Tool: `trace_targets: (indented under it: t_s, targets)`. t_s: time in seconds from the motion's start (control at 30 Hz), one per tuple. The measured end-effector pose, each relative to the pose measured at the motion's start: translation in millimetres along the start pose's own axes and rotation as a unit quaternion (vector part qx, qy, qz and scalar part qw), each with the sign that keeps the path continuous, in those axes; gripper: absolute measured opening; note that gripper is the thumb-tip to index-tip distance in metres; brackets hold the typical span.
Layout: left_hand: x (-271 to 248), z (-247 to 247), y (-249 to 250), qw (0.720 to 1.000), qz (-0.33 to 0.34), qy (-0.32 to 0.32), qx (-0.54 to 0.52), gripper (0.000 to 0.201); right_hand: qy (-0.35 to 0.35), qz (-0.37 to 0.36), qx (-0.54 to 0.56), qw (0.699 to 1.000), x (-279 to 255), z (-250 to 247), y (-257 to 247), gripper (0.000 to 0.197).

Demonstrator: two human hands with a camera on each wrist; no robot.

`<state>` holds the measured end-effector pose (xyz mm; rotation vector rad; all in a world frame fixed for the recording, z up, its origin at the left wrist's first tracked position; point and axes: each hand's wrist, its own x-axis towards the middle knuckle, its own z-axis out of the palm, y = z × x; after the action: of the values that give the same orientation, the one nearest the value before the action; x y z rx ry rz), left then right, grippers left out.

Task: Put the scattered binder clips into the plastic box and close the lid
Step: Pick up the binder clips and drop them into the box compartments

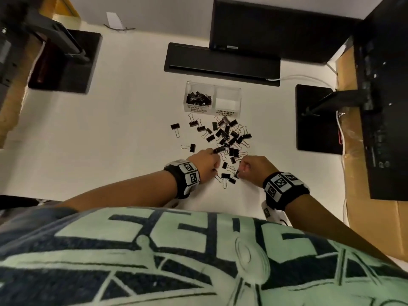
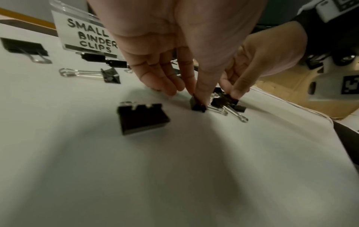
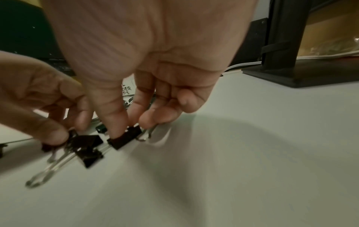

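Observation:
A clear two-compartment plastic box stands on the white table, open at the top. Its left compartment, labelled small binder clips, holds several black clips; the right one looks empty. Many black binder clips lie scattered in front of it. My left hand pinches one black clip between thumb and forefinger on the table. My right hand pinches another clip by its body. A few more clips lie between the two hands.
A black bar-shaped device and a dark monitor sit behind the box. Black stand bases lie at the left and right. A white cable runs at the back right, and cardboard borders the right side.

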<state>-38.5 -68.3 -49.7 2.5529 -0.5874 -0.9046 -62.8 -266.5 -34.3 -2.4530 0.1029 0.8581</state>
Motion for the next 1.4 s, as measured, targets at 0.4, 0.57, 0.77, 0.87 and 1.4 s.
trace_targets:
  t_s: [0.4, 0.57, 0.77, 0.87, 1.4]
  targets:
    - [1.4, -1.3, 14.1, 0.998, 0.015, 0.054, -0.009, 0.013, 0.097, 0.0, 0.059, 0.994, -5.8, 2.7, -6.1, 0.007]
    - [2.1, 7.0, 15.7, 0.999, 0.013, 0.038, 0.009, 0.017, 0.041, -0.038, 0.005, 0.998, -15.8, 24.0, -12.7, 0.013]
    - [-3.5, -2.3, -4.2, 0.999, 0.016, -0.012, 0.033, 0.007, 0.046, -0.071, -0.067, 0.994, -18.0, 39.4, -9.8, 0.014]
    - [-1.6, -5.3, -2.5, 1.0, 0.011, 0.021, 0.019, 0.013, 0.051, -0.096, -0.085, 0.99, -18.4, 42.6, -8.0, 0.014]
    - [8.9, 3.0, 6.7, 0.997, 0.044, 0.03, 0.05, 0.024, 0.164, 0.046, 0.311, 0.935, -13.8, 3.5, 7.4, 0.026]
